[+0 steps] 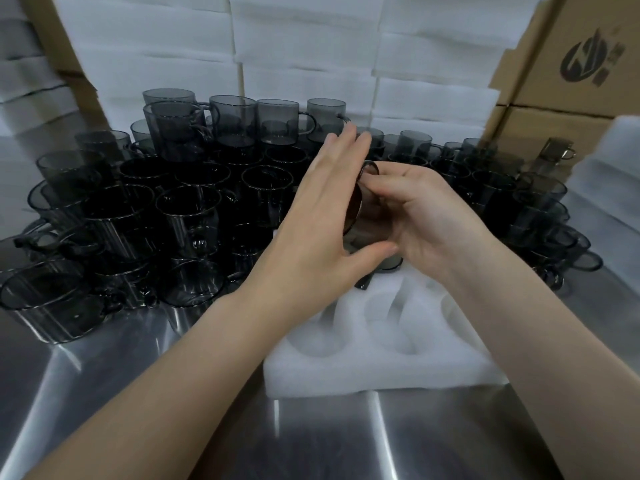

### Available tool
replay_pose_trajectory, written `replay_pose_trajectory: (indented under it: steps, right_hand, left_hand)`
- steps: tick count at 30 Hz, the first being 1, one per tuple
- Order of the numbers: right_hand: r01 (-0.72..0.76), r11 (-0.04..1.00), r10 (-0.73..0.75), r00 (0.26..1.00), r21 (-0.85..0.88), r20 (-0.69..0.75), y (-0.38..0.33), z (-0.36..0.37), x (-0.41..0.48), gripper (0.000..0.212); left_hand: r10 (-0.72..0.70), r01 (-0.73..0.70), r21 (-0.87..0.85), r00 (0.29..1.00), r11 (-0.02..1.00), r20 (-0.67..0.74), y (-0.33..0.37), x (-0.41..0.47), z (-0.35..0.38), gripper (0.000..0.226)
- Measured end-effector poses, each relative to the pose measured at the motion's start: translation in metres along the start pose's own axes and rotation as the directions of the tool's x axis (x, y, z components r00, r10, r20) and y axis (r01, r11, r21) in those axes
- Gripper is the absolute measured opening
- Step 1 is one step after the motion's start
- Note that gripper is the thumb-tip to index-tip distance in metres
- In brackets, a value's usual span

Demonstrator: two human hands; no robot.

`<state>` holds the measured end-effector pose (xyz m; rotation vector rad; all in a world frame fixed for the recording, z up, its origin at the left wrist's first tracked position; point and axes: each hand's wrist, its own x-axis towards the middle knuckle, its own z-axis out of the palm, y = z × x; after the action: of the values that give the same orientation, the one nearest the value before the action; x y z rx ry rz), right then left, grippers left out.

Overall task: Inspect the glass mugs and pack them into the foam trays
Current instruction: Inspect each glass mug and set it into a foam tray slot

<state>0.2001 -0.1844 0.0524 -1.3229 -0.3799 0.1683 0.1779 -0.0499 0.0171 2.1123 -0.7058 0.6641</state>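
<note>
Head: mug [356, 206] between hands [322, 216] [426, 220], above tray [381, 372] edge

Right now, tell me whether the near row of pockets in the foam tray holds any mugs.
No, the near pockets of the foam tray show only bare white foam.

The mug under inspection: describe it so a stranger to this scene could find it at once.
On the steel table, a white foam tray lies before a crowd of smoky glass mugs. Above the tray's far edge the left hand and right hand meet around one mug. It alone is held up, tipped sideways.
</note>
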Motion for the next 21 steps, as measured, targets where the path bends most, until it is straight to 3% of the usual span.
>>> replay_pose_trajectory:
  steps: [4,8,12,14,17,21]
  right_hand:
    - [0.031,0.999,-0.034,0.998,-0.044,-0.060,0.001,0.003,0.001,0.016]
    - [0.013,1.000,-0.013,0.998,-0.004,-0.069,-0.005,-0.003,0.003,0.014]
    - [0.067,0.948,-0.093,0.993,-0.311,-0.069,0.002,-0.007,0.002,0.035]
    - [0.099,0.885,-0.150,0.986,-0.455,-0.078,0.002,-0.008,0.001,0.035]
    - [0.135,0.684,-0.253,0.966,-0.717,-0.059,-0.001,-0.011,0.001,0.035]
    - [0.155,0.571,-0.274,0.962,-0.806,-0.009,-0.001,-0.010,0.001,0.040]
  left_hand:
    - [-0.180,0.162,-0.148,0.977,0.976,-0.116,0.002,-0.001,-0.003,0.099]
    - [-0.323,0.289,-0.266,0.942,0.920,-0.092,-0.003,0.001,-0.005,0.075]
    - [-0.287,0.271,-0.259,0.958,0.927,-0.025,-0.007,0.001,-0.008,0.074]
    - [-0.269,0.259,-0.258,0.963,0.931,-0.004,-0.009,0.001,-0.009,0.081]
    - [-0.263,0.248,-0.252,0.964,0.935,-0.026,-0.012,0.001,-0.011,0.083]
    - [-0.250,0.239,-0.235,0.968,0.942,-0.018,-0.013,0.000,-0.009,0.085]
